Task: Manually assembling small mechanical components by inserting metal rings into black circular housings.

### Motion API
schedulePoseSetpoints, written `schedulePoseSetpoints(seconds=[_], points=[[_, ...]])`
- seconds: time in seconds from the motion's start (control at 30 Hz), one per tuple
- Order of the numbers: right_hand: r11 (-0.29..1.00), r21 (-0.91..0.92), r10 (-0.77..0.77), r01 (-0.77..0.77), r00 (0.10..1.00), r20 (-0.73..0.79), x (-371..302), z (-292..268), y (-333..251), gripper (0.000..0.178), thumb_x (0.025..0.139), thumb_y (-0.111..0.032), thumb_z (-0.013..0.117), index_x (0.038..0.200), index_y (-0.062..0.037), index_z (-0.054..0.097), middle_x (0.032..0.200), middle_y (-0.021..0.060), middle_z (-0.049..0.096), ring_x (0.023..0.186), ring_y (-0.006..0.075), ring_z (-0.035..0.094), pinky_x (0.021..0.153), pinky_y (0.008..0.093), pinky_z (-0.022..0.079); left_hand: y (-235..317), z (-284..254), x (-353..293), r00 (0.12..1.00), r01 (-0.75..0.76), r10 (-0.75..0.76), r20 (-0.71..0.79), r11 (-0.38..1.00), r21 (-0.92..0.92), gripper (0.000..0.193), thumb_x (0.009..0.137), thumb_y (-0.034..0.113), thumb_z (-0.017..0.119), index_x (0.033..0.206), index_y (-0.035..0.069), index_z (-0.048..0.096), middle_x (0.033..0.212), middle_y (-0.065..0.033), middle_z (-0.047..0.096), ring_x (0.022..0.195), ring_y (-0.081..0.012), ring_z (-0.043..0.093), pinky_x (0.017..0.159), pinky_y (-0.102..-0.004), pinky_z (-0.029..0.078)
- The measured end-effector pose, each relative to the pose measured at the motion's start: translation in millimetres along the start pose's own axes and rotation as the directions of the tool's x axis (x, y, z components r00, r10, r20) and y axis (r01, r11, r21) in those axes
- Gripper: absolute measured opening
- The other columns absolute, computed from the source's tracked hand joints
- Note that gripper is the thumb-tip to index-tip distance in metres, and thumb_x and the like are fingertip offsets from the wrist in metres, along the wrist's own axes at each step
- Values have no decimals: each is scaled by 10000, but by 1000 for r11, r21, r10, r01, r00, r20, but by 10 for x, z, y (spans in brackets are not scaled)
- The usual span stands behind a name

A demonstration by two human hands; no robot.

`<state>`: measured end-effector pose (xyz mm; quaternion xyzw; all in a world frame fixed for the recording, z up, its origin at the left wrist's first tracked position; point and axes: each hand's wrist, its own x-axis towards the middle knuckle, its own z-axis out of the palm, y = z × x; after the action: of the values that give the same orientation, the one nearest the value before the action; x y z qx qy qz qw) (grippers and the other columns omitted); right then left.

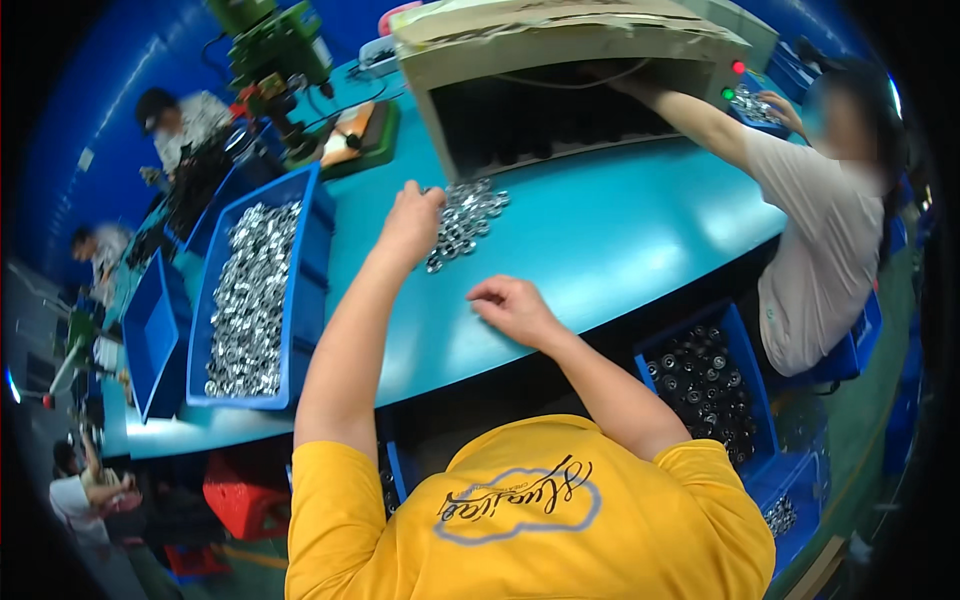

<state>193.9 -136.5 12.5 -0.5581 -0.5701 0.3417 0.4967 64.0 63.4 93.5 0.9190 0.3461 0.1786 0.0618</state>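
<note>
Your left hand (410, 222) closes its grip at the edge of the small silver metal rings (463, 222) heaped on the teal counter (620, 240), while your right hand (510, 305) rests flat, released, nearby for support.

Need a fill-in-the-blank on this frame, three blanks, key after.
1. The left hand touches a loose pile of small shiny metal rings on the ____ tabletop.
2. The right hand rests ____ on the tabletop, holding nothing visible.
3. The long blue plastic bin left of the arms is full of ____ metal parts.

Missing: teal; flat; shiny
</note>
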Motion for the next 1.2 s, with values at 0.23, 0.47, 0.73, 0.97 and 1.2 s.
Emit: schedulePoseSetpoints(seconds=[0.23,0.47,0.73,0.97,1.2], points=[[996,74,40,-42,999,22,23,-196,-53,175,899,-132,717,1046,-43,749,951,87,734,815,185,697,756,317,563,235,419,166,995,5,-13,104,997,81,259,903,276,738,1138,166,752,1117,-196,593,1098,-402,583,953,-504,508],[935,-355,-116,0,945,-306,1105,-1120,328,196,895,-202,676,1033,-96,765,1004,135,744,936,332,722,799,420,576,305,332,-21,999,33,-31,-33,998,62,277,902,304,745,1115,128,770,1199,-157,609,1143,-367,567,941,-469,529],[615,-704,-79,-355,861,-503,1899,-1657,881,214,877,-258,722,1041,-128,766,1088,121,694,1008,359,688,871,457,566,775,315,-610,939,-203,135,-316,960,-192,101,897,112,726,992,77,724,1014,-114,670,955,-332,626,822,-451,532],[997,4,81,-82,979,-188,1254,-1070,273,208,796,-204,866,903,-43,789,865,62,740,791,131,671,732,303,536,725,643,-939,959,50,-225,-175,738,-673,218,960,99,702,1170,42,700,928,-74,701,870,-174,651,698,-308,511],[804,512,237,-303,952,192,706,-267,82,197,917,-229,803,956,-50,732,782,-17,651,653,63,554,558,237,457,440,825,-963,924,52,-345,-167,544,-837,277,1004,140,695,1213,-42,684,994,-50,677,862,-110,614,682,-244,488]])
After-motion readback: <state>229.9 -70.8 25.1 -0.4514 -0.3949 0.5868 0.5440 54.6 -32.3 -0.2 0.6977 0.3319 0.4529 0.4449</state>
